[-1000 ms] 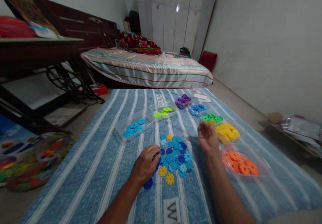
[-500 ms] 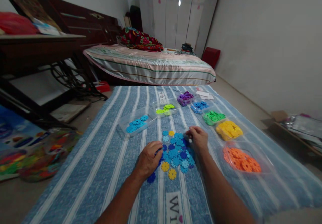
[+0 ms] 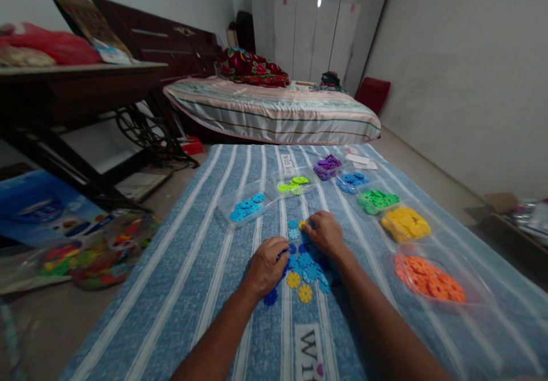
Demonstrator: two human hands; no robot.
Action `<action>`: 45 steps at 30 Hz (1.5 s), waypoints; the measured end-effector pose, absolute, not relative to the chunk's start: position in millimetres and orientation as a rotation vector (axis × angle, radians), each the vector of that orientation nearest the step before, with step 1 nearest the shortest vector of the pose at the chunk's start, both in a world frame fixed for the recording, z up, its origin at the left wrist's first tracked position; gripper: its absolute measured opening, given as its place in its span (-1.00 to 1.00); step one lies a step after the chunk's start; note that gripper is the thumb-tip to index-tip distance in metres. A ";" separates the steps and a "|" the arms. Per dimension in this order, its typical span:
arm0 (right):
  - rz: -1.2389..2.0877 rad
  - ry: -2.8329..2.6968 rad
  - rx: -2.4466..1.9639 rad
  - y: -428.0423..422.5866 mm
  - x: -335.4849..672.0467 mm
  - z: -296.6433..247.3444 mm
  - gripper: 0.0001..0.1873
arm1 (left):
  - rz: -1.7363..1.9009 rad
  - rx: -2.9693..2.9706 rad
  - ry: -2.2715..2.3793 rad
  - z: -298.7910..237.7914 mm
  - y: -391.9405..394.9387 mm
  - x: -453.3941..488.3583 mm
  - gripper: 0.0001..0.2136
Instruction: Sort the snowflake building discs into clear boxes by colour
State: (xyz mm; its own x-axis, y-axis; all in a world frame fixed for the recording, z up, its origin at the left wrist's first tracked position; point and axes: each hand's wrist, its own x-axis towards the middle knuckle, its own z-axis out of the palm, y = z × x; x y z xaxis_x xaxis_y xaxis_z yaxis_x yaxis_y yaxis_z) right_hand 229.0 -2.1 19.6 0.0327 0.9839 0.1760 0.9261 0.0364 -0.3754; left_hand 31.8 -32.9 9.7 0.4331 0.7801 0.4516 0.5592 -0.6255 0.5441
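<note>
Flat, notch-edged discs (image 3: pixel 309 265) are heaped on striped cloth (image 3: pixel 171 289) between the hands. A yellow disc (image 3: pixel 302 224) is met by the right hand's (image 3: pixel 326 232) fingertips; whether it is pinched cannot be told. The left hand (image 3: pixel 268 262) is curled at the heap's edge, its grip hidden. Room for movement is given between the heap and the clear, thin-walled boxes (image 3: pixel 476 283).

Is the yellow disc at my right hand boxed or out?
Out: the yellow disc shows against striped cloth at your right hand, apart from the boxed yellow pieces. Can't tell if held.
</note>
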 end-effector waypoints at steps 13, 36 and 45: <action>0.530 -1.299 -1.539 -6.8 230.7 14.3 -0.83 | 0.974 2.388 1.158 7.3 -28.2 28.1 -0.81; 0.975 -0.692 -1.190 -18.7 271.8 4.5 -0.72 | 0.976 2.396 1.147 6.1 -23.2 27.2 -0.81; 0.916 -0.786 -1.211 -27.0 272.1 1.0 -0.74 | 0.958 2.385 1.138 6.3 -31.2 32.6 -0.82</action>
State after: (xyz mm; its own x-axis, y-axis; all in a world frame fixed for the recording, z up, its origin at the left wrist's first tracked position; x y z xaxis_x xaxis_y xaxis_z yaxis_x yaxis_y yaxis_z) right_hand 272.1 -27.0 1.0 0.4325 0.9013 0.0237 -0.1596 0.1024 -0.9819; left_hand 32.6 -31.2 6.3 0.4550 0.7790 0.4314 0.5575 -0.6270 0.5442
